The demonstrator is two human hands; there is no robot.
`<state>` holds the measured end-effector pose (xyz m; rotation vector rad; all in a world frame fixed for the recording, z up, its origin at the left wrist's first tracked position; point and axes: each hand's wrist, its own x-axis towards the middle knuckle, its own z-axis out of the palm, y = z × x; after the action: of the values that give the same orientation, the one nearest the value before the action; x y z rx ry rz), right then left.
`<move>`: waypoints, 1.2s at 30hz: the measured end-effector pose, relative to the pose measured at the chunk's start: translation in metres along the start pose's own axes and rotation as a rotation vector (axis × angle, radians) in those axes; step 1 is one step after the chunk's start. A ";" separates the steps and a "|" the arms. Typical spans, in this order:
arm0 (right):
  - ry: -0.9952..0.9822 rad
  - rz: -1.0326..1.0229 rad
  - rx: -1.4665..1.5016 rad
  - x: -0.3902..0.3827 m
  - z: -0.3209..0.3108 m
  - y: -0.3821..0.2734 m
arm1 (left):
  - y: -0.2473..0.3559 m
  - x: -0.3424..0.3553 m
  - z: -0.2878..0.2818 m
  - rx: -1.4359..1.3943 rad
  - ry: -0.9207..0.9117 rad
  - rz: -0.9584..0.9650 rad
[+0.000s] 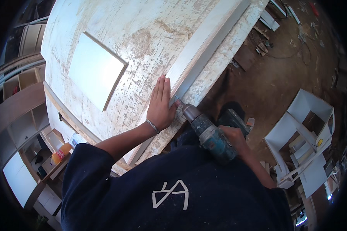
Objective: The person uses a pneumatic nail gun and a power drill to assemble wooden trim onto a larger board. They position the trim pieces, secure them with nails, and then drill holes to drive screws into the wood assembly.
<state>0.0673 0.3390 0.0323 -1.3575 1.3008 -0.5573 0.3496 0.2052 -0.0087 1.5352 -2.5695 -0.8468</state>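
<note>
My right hand is wrapped round the handle of a teal and black cordless drill. The drill's chuck points up and left, and its tip meets the side of a long white board assembly near my left thumb. My left hand lies flat on that assembly with fingers stretched out, pressing beside the drill tip. Whether a screw or a bit is at the tip is too small to tell. The assembly runs along the right edge of a worn white worktable.
A square white panel lies on the table to the left. An open white cabinet frame stands on the littered brown floor at the right. Shelving and an orange bottle are at the left, beyond the table edge.
</note>
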 end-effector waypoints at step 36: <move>-0.023 -0.108 0.181 0.019 0.012 0.011 | -0.005 -0.005 0.004 -0.009 0.161 0.005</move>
<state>0.0788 0.3293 0.0125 -1.2844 1.1347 -0.7138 0.3552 0.2090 -0.0130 1.5258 -2.4514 -0.7018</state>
